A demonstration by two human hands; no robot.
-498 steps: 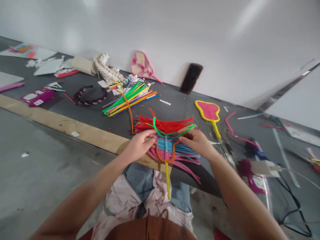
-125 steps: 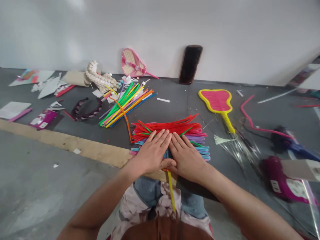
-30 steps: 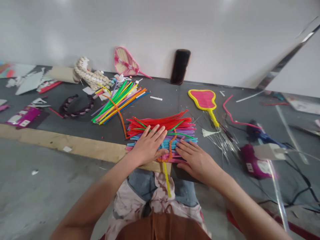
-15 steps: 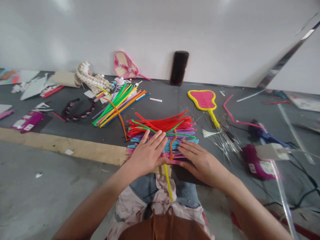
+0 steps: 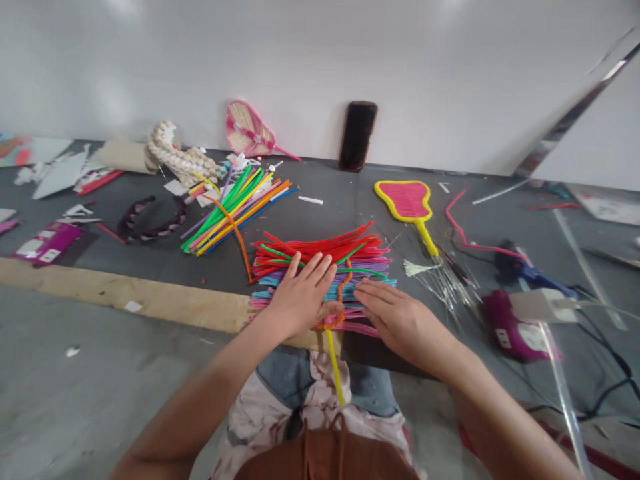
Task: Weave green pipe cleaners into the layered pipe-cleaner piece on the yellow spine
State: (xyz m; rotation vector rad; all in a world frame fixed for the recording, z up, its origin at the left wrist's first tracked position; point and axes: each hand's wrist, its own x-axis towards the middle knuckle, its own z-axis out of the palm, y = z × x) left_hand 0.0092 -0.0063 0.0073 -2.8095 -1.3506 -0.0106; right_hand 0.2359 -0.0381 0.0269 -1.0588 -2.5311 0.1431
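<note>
A wide layer of pipe cleaners (image 5: 320, 250) in red, purple, blue and pink lies at the table's front edge. My left hand (image 5: 306, 293) rests flat on its middle, fingers stretched out and thumb toward the right. On the right part, my right hand (image 5: 395, 310) lies flat with its fingers pointing left. Between the hands an orange twisted pipe cleaner (image 5: 344, 283) curves over the layer; the left hand hides part of it. A yellow stem (image 5: 335, 367) hangs below toward my lap. Green pipe cleaners (image 5: 353, 255) lie across the red ones.
Loose coloured pipe cleaners (image 5: 240, 210) lie to the left. A pink and yellow fan (image 5: 405, 200) lies right of centre. A phone (image 5: 358, 136) and a pink fan (image 5: 249, 130) lean on the wall. A glue gun (image 5: 530, 270) and a white plug (image 5: 543, 305) with cables are at right.
My left thumb has lifted and shifted, showing more of the orange loop near the stem. The right hand stays nearly in place, its thumb now less visible. The view has shifted slightly.
</note>
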